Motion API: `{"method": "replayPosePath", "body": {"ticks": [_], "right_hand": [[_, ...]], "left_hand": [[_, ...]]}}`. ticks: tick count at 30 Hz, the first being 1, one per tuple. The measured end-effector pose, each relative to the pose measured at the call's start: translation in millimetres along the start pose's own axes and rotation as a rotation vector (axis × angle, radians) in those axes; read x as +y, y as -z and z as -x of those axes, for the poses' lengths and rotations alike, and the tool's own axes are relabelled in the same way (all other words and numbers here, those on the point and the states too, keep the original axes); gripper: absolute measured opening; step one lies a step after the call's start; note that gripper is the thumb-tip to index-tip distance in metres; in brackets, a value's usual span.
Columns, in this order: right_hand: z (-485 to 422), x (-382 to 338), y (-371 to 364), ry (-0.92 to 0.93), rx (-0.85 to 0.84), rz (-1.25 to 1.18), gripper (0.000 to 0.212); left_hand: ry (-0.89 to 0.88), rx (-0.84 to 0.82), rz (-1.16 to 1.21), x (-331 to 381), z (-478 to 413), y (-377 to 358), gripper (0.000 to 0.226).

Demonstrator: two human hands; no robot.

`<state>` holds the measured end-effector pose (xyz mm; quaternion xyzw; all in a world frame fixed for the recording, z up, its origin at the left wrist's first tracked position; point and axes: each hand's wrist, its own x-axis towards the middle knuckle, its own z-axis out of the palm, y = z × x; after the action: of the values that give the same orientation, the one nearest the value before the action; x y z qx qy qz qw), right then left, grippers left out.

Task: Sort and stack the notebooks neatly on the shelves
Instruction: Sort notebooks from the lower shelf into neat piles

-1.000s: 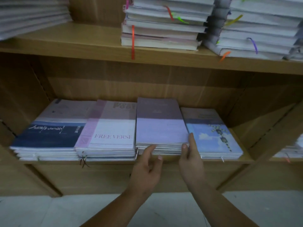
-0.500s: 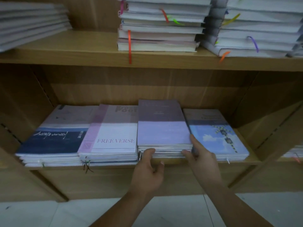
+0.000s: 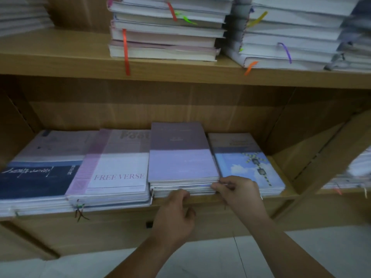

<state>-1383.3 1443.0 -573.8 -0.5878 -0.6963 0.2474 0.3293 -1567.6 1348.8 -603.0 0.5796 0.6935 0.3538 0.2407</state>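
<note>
Evidently the step in hand is squaring up the purple stack (image 3: 180,157), third from the left of four stacks of notebooks lying flat on the lower shelf (image 3: 285,197). The right hand (image 3: 239,191) pinches the stack's near right corner partway down, fingertips between the layers, thumb side hidden. The left hand (image 3: 176,215) sits with curled fingers against the front page edges near the bottom; whether it grips a notebook or only butts the edges I cannot tell.

I judge that the next move calls for either lifting the upper notebooks at the pinched layer or tapping the front edges flush, since the lower notebooks jut slightly forward of the top ones.

Room is tight sideways. The purple stack touches the Free Verse stack (image 3: 116,167) on its left, and the sky-blue stack (image 3: 247,169) lies just beside it on the right, partly under the right hand. A dark blue stack (image 3: 40,173) fills the far left. Bare shelf shows only to the right of the sky-blue stack, up to the slanted side wall (image 3: 321,153). Above the stacks there is generous height below the upper shelf (image 3: 60,63), which carries taller piles of books (image 3: 164,37) with ribbon markers hanging over its edge. The open front is the easy way out.
</note>
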Motion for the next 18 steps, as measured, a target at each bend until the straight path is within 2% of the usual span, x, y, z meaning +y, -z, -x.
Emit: {"method": "replayPosePath", "body": {"ticks": [3, 5, 8, 10, 12, 15, 18], "right_hand": [[3, 23, 45, -0.012, 0.015, 0.175, 0.028], [7, 41, 69, -0.062, -0.032, 0.317, 0.028], [15, 69, 73, -0.018, -0.034, 0.390, 0.013], [18, 85, 65, 0.074, -0.009, 0.360, 0.005], [14, 101, 58, 0.154, 0.019, 0.331, 0.005], [5, 110, 53, 0.178, 0.082, 0.299, 0.010], [3, 110, 49, 0.215, 0.075, 0.270, 0.009]], "left_hand": [[-0.070, -0.203, 0.026, 25, 1, -21, 0.030], [-0.160, -0.295, -0.016, 40, -4, -37, 0.037], [-0.275, -0.355, -0.093, 60, -13, -54, 0.052], [-0.313, -0.370, -0.120, 66, -18, -62, 0.055], [-0.320, -0.329, -0.146, 67, -24, -66, 0.055], [-0.341, -0.279, -0.182, 64, -32, -69, 0.054], [-0.349, -0.275, -0.185, 59, -35, -73, 0.057]]}}
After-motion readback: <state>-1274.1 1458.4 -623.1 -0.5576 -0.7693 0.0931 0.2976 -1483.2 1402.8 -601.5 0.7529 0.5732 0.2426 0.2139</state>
